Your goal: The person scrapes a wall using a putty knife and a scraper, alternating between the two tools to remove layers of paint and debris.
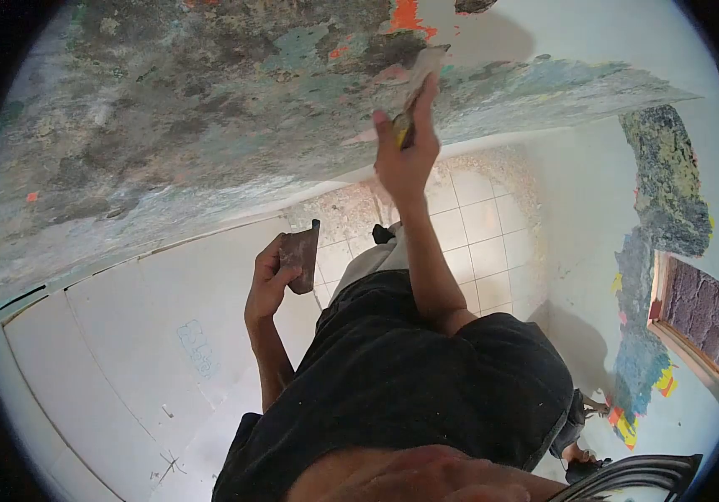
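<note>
My right hand [405, 163] is raised to the wall, its fingers wrapped around a putty knife [403, 130] with some yellow on its handle. The blade end lies against the patchy wall [234, 100], where paint has come off in grey, green and orange areas. Beside the blade are pale pinkish smears. Lower and to the left, my left hand [269, 280] grips a flat brown rectangular plate [299, 259] with a dark edge, thumb across its face. The plate is held away from the wall, in front of my body.
White panels [125, 335] with blue scribbles stand on the left. Below lies a tiled floor [481, 222], strewn with debris along the wall. The right wall has peeled patches [669, 176] and a framed opening [703, 314]. Another person's hand [598, 407] shows at the lower right.
</note>
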Demonstrator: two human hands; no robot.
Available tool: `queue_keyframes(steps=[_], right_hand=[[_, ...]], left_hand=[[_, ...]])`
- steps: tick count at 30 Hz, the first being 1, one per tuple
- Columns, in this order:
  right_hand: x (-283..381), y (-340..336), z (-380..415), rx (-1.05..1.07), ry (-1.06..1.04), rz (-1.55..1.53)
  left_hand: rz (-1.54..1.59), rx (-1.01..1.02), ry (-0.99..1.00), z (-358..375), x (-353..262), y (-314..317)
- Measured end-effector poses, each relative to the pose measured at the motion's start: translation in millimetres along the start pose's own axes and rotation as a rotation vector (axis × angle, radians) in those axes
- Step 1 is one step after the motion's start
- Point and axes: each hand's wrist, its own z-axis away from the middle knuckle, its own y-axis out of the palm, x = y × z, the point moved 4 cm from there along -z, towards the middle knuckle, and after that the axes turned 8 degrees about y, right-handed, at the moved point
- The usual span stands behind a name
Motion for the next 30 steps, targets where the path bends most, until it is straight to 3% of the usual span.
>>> queue_keyframes(steps=[2,4,7,9,11,13,15,17,19,24,26,30], right_hand=[[3,-1,1,-0.001,0.037,-0.044],[4,5,6,-0.030,-0.184,-0.030],[-1,5,6,0.017,-0.132,-0.070],[-5,7,7,0.040,0.065,-0.144],[-8,8,9,0.031,0.053,-0.135],[-3,13,9,-0.011,-0.177,-0.048],[5,5,-3,-0.001,0.041,-0.119],[6,1,1,-0.008,0.052,-0.104],[-6,8,6,-0.023,-0.180,-0.023],[-10,4,4,0.007,-0.015,-0.084],[-15,7,4,-0.042,-0.175,0.012],[-18,7,4,-0.037,-0.151,-0.007]], left_hand=[[-0.006,-0.010,-0.007,1,0,-2],[-0.003,-0.030,-0.006,-1,-2,-3],[-0.003,-0.048,-0.017,0,-1,-6],[-0.013,-0.012,-0.027,-1,1,-8],[0.006,-0.013,-0.014,0,3,-6],[0.015,-0.027,-0.005,-4,-1,-5],[0.026,-0.065,-0.030,-2,-5,0],[-0.005,-0.022,-0.030,-1,-3,-2],[-0.011,-0.021,-0.008,-7,-5,-2],[-0.025,-0.021,-0.018,-5,-3,-1],[-0.009,-0.045,-0.017,-1,-4,2],[0.005,-0.031,0.014,-4,-1,-1]])
